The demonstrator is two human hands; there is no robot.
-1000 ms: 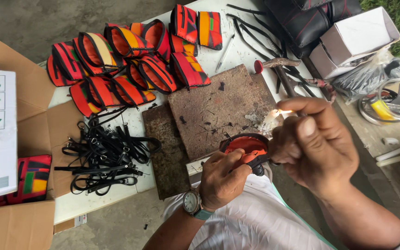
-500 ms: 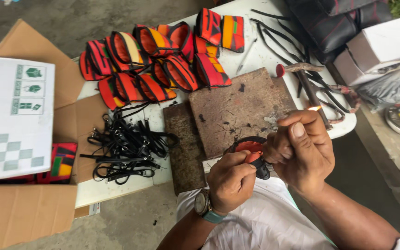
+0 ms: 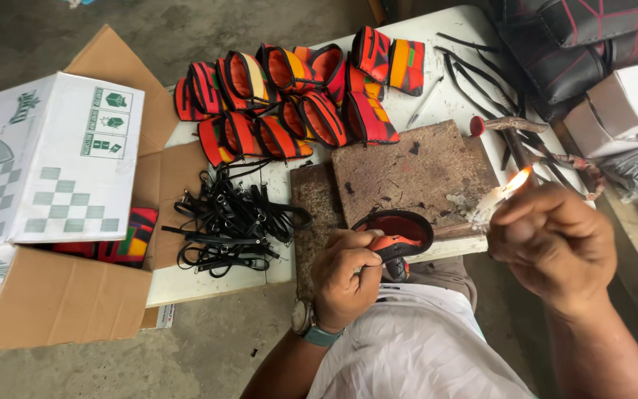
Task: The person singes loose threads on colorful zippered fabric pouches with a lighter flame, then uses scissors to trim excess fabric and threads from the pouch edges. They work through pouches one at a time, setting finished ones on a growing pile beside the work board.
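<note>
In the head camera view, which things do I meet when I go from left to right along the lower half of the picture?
White printed box → bundle of black straps → left hand holding an orange pouch → lit candle → right hand.

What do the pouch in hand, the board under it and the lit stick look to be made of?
Pouch: likely woven fabric, matte orange-red with black edge binding. Board: looks like rough wood, brown and scarred, with dark flecks. Stick: probably a wax candle, pale and lumpy with drips, flame at its tip.
</note>
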